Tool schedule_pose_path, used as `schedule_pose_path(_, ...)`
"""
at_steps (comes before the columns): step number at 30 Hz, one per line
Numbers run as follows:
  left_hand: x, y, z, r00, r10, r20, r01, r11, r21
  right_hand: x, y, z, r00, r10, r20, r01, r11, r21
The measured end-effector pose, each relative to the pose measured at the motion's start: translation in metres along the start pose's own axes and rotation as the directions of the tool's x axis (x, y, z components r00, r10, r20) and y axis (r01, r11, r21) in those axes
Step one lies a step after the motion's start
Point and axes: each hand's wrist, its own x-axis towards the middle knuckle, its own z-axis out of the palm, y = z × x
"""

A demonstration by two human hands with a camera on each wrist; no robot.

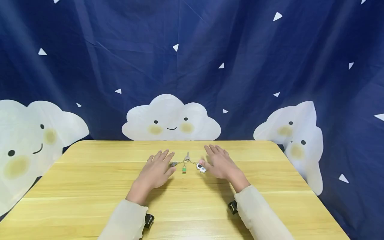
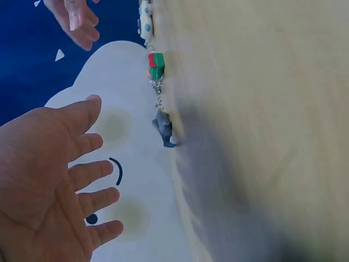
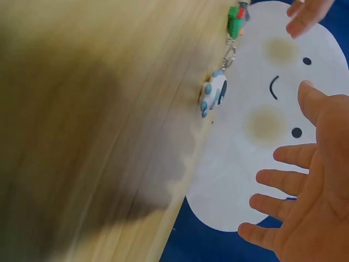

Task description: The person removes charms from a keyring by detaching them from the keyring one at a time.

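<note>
On the table, a bunch of keyring charms lies spread out with a key (image 1: 187, 156) pointing to the back. From its ring, short chains lead to a grey sea-animal charm (image 2: 163, 126), a green and red charm (image 2: 156, 65) and a white-and-blue astronaut charm (image 3: 213, 93). My left hand (image 1: 156, 170) hovers palm down over the table, beside the grey charm, its fingers straight and spread. Across from it, my right hand (image 1: 222, 164) is held the same way, its thumb overlapping the astronaut in the head view. Neither palm holds anything.
The wooden table (image 1: 192, 206) has rounded far corners. Directly behind it hangs a dark blue curtain (image 1: 198, 33) printed with white clouds and triangles. Black wrist devices sit by the left cuff (image 1: 129, 220) and right cuff (image 1: 255, 203).
</note>
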Motion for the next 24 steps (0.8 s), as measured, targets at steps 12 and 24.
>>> schedule_pose_path(12,0.034,0.009,0.012,0.999,0.025,0.042,-0.021,0.996,-0.087,0.024,-0.004,0.009,0.996,-0.038,0.078,0.035,0.999,0.038)
schedule_pose_path(24,0.065,0.014,0.027,0.998,-0.018,0.064,0.031,0.978,-0.204,0.051,-0.002,0.026,0.992,-0.07,0.109,0.059,0.993,0.101)
